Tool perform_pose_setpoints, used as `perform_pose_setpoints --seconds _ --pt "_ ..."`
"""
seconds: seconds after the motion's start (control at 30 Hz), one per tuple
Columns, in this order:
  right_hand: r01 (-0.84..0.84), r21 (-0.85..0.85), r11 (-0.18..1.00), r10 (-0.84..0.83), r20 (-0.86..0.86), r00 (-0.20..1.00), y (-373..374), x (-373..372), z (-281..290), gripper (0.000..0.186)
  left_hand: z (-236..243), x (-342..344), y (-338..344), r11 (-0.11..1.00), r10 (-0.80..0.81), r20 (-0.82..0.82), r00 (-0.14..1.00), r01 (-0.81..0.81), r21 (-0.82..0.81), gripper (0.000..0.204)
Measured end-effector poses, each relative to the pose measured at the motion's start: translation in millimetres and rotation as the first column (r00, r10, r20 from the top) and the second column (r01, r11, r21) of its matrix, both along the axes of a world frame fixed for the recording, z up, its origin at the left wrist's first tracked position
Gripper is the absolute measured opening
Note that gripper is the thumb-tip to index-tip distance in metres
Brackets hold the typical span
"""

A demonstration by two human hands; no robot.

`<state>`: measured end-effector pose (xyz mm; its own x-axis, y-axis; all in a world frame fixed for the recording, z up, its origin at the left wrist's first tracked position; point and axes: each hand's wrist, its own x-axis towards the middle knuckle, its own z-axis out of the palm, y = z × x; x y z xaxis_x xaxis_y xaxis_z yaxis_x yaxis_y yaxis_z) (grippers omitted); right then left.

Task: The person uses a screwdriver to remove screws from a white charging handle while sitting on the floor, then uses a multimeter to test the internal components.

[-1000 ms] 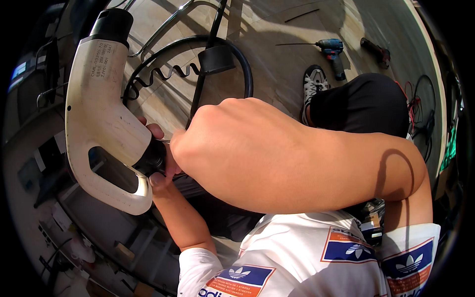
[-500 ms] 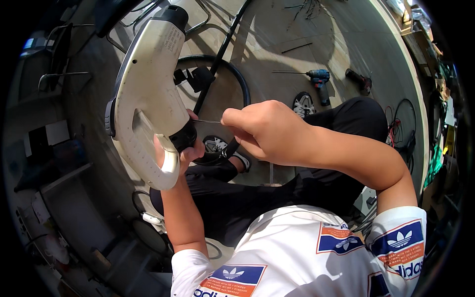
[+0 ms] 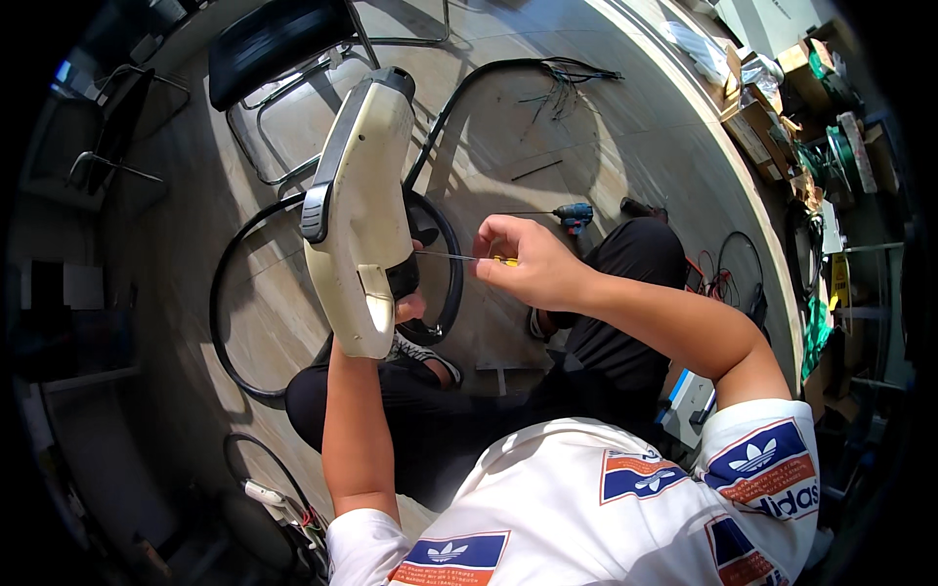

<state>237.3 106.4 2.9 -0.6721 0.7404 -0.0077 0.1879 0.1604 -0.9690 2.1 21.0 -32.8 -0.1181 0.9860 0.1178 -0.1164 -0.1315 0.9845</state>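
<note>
A cream-coloured charging gun with a black nose and a dark grey button strip stands upright in front of me. My left hand is closed around its lower part, next to a black fitting; most of that hand is hidden behind the housing. In my right hand is a thin screwdriver with a yellow handle, pinched between thumb and fingers. Its shaft points left to the black fitting. Whether the tip sits in a screw there, I cannot tell.
A thick black cable loops over the floor, its far end split into thin wires. Beyond my right knee lies a blue drill. A black chair stands at the far left, and boxes line the right wall.
The charging gun has turned in my left hand, showing more of its button strip. My right hand's fingers have opened out around the screwdriver, baring its yellow handle. The view has shifted.
</note>
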Motion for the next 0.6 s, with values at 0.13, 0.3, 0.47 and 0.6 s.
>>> perform_pose_setpoints --seconds 0.13,0.3,0.47,0.6 --pt "-0.334 0.826 0.453 0.115 0.317 0.941 -2.8 3.3 27.5 0.024 -2.9 -3.7 -1.4 0.996 0.014 -0.007 1.0 -0.013 0.09 0.096" --pt "-0.344 0.838 0.425 0.085 0.341 0.936 3.0 9.5 29.3 0.023 -13.4 -2.7 8.2 0.973 0.04 -0.111 0.993 -0.013 0.23 0.111" --pt "-0.227 0.132 0.965 0.228 0.007 0.974 5.1 1.4 26.5 0.019 -13.5 -11.5 8.5 0.976 0.009 -0.134 0.991 0.021 0.219 0.111" --pt "-0.05 -0.84 0.54 0.069 -0.014 0.998 7.1 -9.8 49.4 0.021 -9.2 -17.6 -2.8 0.996 -0.027 -0.065 0.998 0.033 0.088 0.1"
